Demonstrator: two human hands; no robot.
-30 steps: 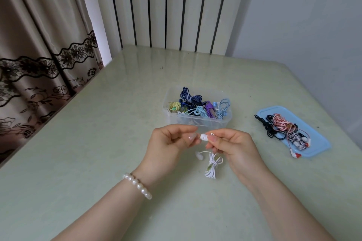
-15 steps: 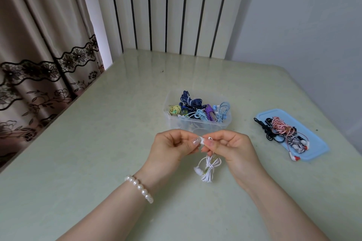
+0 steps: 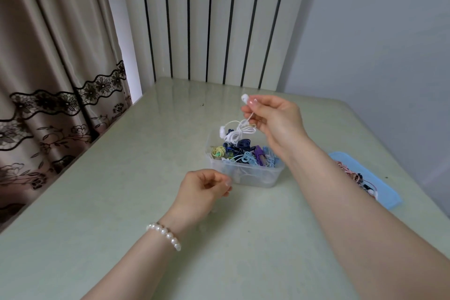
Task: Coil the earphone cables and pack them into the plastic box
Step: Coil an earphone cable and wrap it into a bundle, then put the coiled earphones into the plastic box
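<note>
My right hand pinches a coiled white earphone by one earbud and holds it in the air over the clear plastic box. The bundle dangles just above the coiled blue, purple and yellow earphones lying in the box. My left hand hovers in front of the box's near left corner with its fingers loosely curled and nothing in it. A pearl bracelet sits on that wrist.
The box's blue lid lies on the green table to the right, with a tangle of pink, black and white earphones on it, partly hidden by my right forearm. A curtain hangs past the table's left edge.
My left hand let go of the white earphone and stayed low. My right hand lifted the bundle up and forward, from in front of the box to above it.
</note>
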